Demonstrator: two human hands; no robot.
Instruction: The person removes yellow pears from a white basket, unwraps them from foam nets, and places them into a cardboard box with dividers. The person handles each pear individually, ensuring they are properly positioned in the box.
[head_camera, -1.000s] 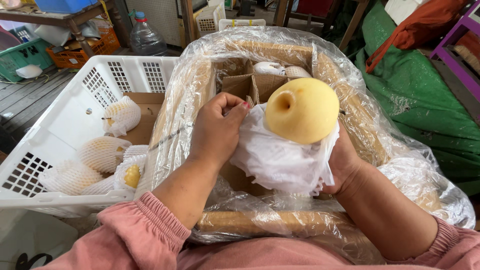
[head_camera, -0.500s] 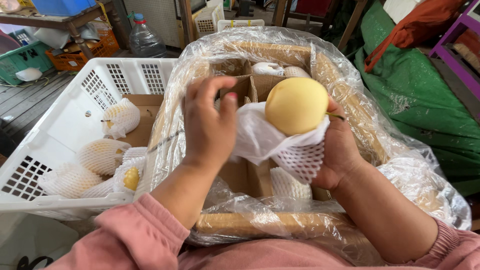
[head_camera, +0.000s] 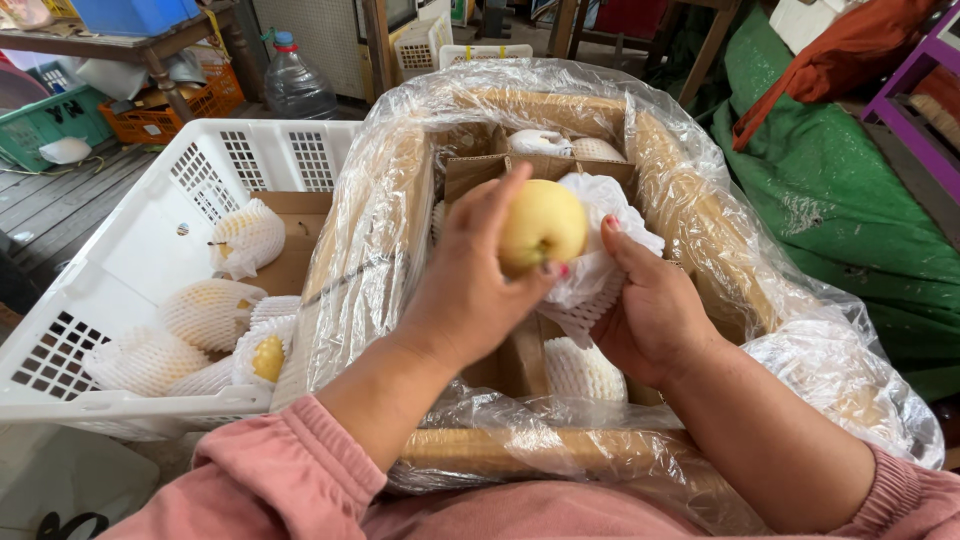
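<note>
One yellow pear (head_camera: 541, 224) is gripped by the left hand (head_camera: 468, 290), fingers closed around it, above the plastic-lined cardboard box (head_camera: 380, 230). White wrapping paper and foam netting (head_camera: 600, 255) are pinched by the right hand (head_camera: 650, 310). Wrapped pears (head_camera: 212, 312) are held in the white crate (head_camera: 130, 250) alongside.

1. Smooth, matt yellow skin covers the pear (head_camera: 541, 225).
2. Soft white foam netting (head_camera: 598, 262) wraps beneath the pear.
3. Glossy, crinkled clear plastic film (head_camera: 372, 240) lines the cardboard box (head_camera: 540, 168).
4. Left of the box, a white perforated hard-plastic crate (head_camera: 150, 250).
</note>
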